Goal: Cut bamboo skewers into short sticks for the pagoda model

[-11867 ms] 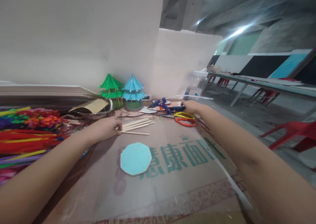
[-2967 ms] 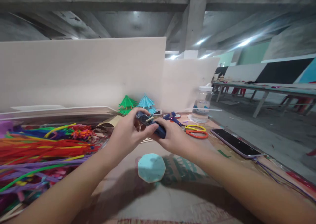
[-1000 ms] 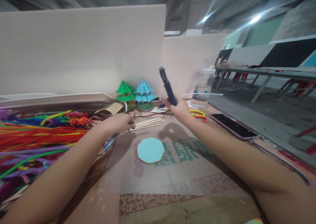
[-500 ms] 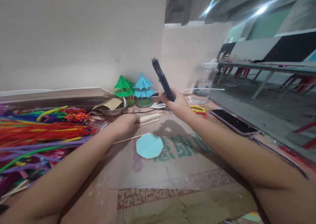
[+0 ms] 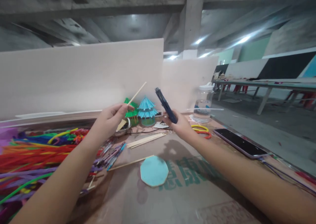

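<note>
My left hand (image 5: 110,118) pinches a thin wooden stick (image 5: 137,93) that slants up to the right, in front of the green paper pagoda (image 5: 131,110). In my right hand (image 5: 181,123) is a long dark blue tool (image 5: 166,105) with a metal tip, pointing up and left; its exact kind I cannot make out. A light blue octagonal disc (image 5: 154,171) lies on the cardboard below my hands. One loose stick (image 5: 132,162) touches its upper edge. Several wooden sticks (image 5: 146,140) form a small bundle between the hands. A blue pagoda (image 5: 146,112) stands beside the green one.
Colourful pipe cleaners (image 5: 44,151) pile up at left, with pens (image 5: 116,158) next to them. A metal bowl (image 5: 123,126) sits near the pagodas. At right are a clear jar of water (image 5: 202,105), yellow scissor-like handles (image 5: 200,128) and a phone (image 5: 239,141). A white board (image 5: 86,79) stands behind.
My left hand has lifted from the stick bundle with one stick pinched. The right hand still holds the dark tool. The view has tilted upward.
</note>
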`<action>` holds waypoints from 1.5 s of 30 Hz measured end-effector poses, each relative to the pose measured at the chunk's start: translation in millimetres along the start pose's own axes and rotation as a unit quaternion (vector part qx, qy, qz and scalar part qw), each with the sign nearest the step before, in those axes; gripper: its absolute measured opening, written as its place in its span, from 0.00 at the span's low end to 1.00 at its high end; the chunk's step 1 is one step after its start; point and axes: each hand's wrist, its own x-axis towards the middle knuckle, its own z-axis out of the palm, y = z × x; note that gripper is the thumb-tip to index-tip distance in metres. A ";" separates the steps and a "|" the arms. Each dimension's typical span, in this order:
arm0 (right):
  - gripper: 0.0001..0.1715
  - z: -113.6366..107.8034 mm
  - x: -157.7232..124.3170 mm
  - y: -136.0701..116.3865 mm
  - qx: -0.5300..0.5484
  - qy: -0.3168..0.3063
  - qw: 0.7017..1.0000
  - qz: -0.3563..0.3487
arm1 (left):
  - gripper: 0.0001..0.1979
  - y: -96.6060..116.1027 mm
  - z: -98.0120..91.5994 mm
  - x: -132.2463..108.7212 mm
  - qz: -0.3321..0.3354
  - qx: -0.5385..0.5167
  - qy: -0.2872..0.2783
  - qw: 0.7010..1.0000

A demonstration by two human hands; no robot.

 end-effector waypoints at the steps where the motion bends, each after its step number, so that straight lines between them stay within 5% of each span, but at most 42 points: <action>1: 0.22 0.8 -0.2 -0.1 0.001 0.000 1.000 -0.004 | 0.23 6.1 -1.7 -3.2 0.012 -0.021 -0.008 1.000; 10: 0.23 3.7 -7.8 -8.9 -0.021 0.016 0.995 -0.096 | 0.18 31.8 -3.1 -20.2 0.086 0.017 -0.014 0.996; 19: 0.23 4.2 -7.4 -6.6 -0.009 0.024 0.996 -0.084 | 0.19 30.8 2.0 -16.1 -0.014 -0.198 -0.016 0.980; 25: 0.21 -0.9 -7.5 -5.7 -0.008 0.023 0.997 -0.072 | 0.14 25.3 2.7 -13.5 -0.035 -0.179 -0.007 0.983; 33: 0.22 -4.1 -8.1 -3.6 -0.010 0.029 0.997 -0.069 | 0.13 11.3 2.1 -7.5 -0.126 -0.309 -0.143 0.932; 45: 0.23 -4.9 -6.7 1.1 -0.038 0.020 0.997 -0.060 | 0.13 12.9 11.4 -7.1 0.011 -0.223 -0.057 0.973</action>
